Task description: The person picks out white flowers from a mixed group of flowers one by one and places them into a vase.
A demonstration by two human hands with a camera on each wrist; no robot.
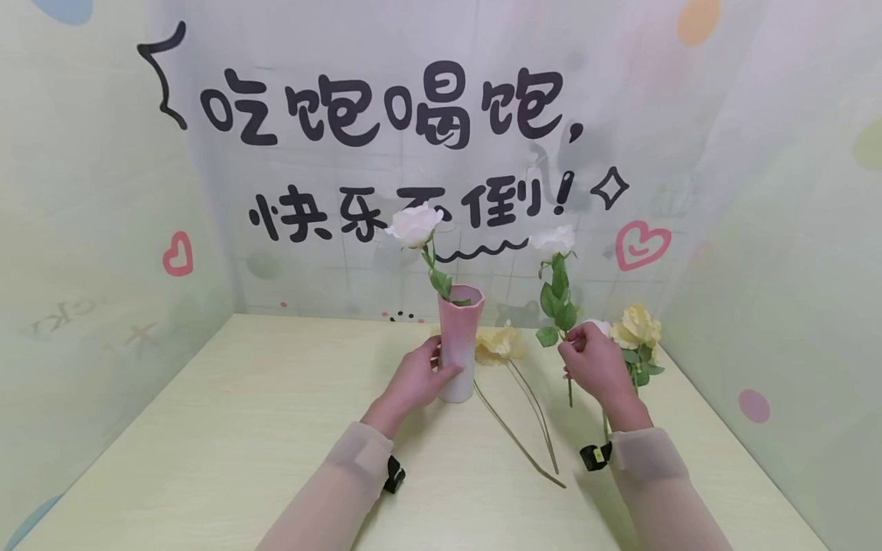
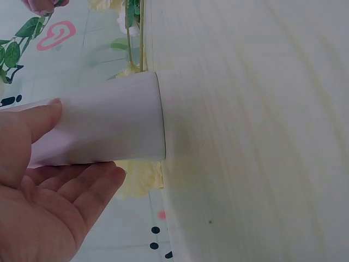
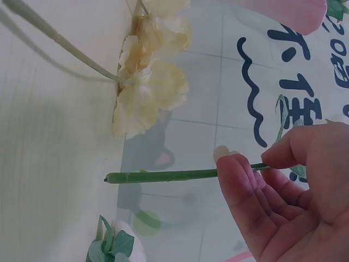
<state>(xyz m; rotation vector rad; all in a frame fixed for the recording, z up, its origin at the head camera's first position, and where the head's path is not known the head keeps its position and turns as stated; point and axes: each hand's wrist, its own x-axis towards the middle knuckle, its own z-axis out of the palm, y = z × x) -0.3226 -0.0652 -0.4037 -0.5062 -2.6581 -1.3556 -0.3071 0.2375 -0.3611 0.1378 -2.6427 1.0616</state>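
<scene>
A tall vase, pink at the rim and white below, stands upright on the table. My left hand grips it from the left, thumb across the front and fingers on its other side; the left wrist view shows the vase's white base. One white rose leans left out of the vase mouth. To the right, my right hand pinches the green stem of another white rose, held upright above the table. Its stem's cut end points down in the right wrist view.
Yellow flowers lie behind the vase, their long bare stems reaching toward the front. More yellow flowers and a white bloom, partly hidden by my right hand, lie at the right. Printed cloth walls enclose the table.
</scene>
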